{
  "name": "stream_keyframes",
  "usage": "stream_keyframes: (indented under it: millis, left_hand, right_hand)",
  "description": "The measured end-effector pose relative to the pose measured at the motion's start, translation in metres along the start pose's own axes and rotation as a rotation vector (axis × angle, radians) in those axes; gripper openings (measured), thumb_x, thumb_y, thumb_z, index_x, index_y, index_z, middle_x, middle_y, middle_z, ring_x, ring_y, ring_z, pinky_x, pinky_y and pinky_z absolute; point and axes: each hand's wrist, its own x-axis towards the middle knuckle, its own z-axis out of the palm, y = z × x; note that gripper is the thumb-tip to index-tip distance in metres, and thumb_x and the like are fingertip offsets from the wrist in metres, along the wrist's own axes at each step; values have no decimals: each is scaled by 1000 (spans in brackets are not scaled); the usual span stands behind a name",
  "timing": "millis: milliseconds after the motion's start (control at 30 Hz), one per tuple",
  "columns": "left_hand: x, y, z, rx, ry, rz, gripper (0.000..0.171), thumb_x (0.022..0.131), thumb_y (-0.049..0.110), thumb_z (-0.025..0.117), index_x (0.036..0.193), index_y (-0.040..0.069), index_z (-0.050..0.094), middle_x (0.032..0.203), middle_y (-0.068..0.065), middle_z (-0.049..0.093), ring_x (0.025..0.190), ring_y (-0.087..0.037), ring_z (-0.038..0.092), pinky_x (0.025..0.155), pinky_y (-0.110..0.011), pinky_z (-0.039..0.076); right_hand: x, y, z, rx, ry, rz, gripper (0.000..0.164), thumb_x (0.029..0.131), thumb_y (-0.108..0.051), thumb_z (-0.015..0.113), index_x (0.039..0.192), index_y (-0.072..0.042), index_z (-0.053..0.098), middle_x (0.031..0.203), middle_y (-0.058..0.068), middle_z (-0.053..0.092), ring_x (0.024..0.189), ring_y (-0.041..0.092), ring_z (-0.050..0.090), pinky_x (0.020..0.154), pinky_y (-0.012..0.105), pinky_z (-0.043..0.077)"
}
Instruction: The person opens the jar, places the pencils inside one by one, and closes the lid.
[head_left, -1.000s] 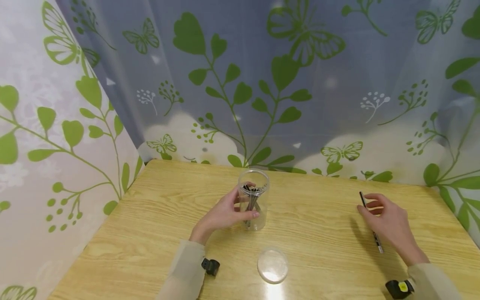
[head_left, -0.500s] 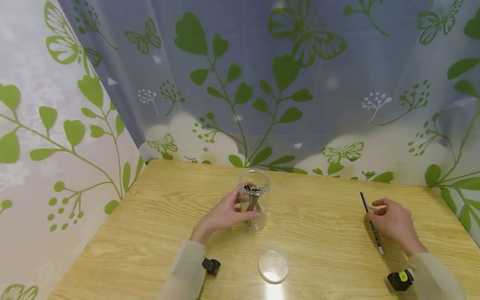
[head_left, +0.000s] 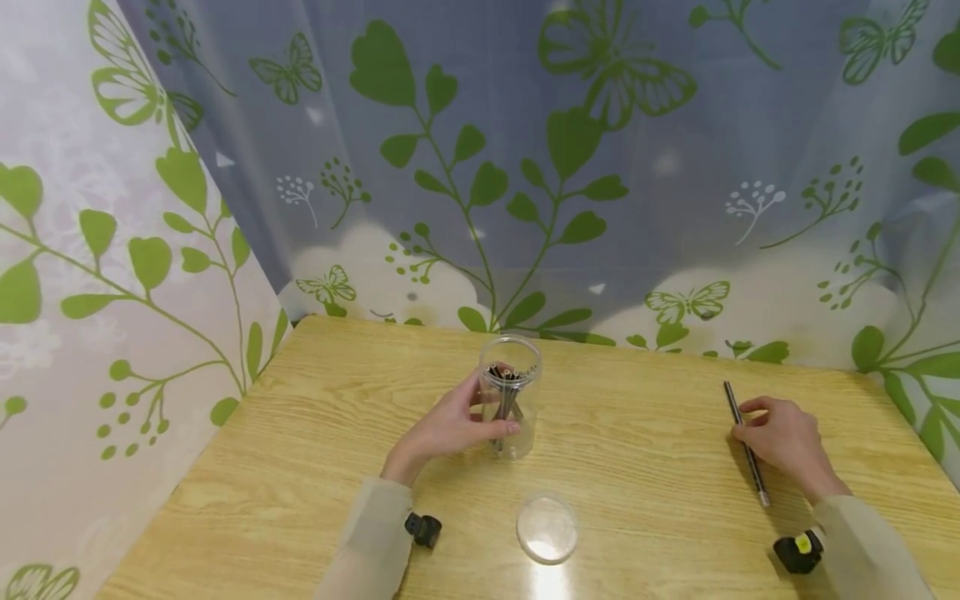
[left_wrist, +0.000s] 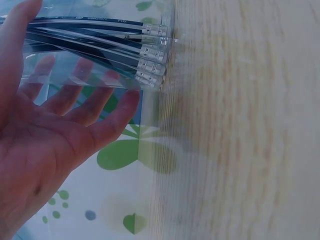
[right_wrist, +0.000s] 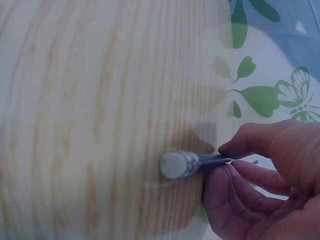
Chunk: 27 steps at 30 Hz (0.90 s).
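My left hand (head_left: 442,427) grips a clear plastic jar (head_left: 527,435) standing without its lid, fingers round the far side and thumb in front. Several dark pencils (head_left: 504,402) lean inside it; the left wrist view shows their silvery ferrule ends near the jar's bottom. Far to the right, my right hand (head_left: 786,440) pinches a single dark pencil (head_left: 754,475) between thumb and fingers. That pencil lies at the tabletop, its tip pointing to the back; its white eraser end (right_wrist: 174,165) faces the right wrist camera. A round clear lid (head_left: 547,531) lies flat in front of the jar.
The wood-grain table (head_left: 630,492) reaches back to a blue and white curtain (head_left: 465,167) printed with green leaves and butterflies. Another patterned curtain (head_left: 67,350) borders its left side. A small black camera sits on each wrist.
The right hand has lowered the pencil from above the table onto it. Its fingers drew back slightly to the right, then closed in on the pencil. Left hand and jar stay put.
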Motion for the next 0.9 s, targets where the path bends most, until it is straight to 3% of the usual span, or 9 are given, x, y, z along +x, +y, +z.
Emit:
stream_keyframes:
  millis: [100,300,533,900]
  left_hand:
    - [0,1,0,2,0,-1,73,90,26,81,152,33,41,154,4,49,145,-31,46,115,-50,47]
    - [0,2,-1,-6,-2,-4,73,90,26,81,150,36,41,155,5,48,146,-30,46,115,-50,47]
    - [0,2,0,-4,2,-10,72,90,25,81,149,38,42,155,5,48,146,-30,45,115,-50,47]
    - [-1,2,0,-5,1,-18,72,90,28,81,149,41,42,155,6,48,146,-29,46,114,-49,49]
  right_hand:
    - [0,-1,-1,0,14,-1,50,88,-19,73,123,16,60,103,32,71,77,30,69,58,32,51]
    - [-1,-4,-5,6,47,-19,51,91,-21,71,125,15,59,103,31,72,78,33,69,59,33,51]
    - [-3,-14,-9,14,104,-33,50,93,-22,67,127,12,60,96,24,74,68,17,65,60,30,47]
    - [-10,-42,-16,137,181,-41,50,93,-18,67,134,9,56,104,28,70,62,18,71,49,27,57]
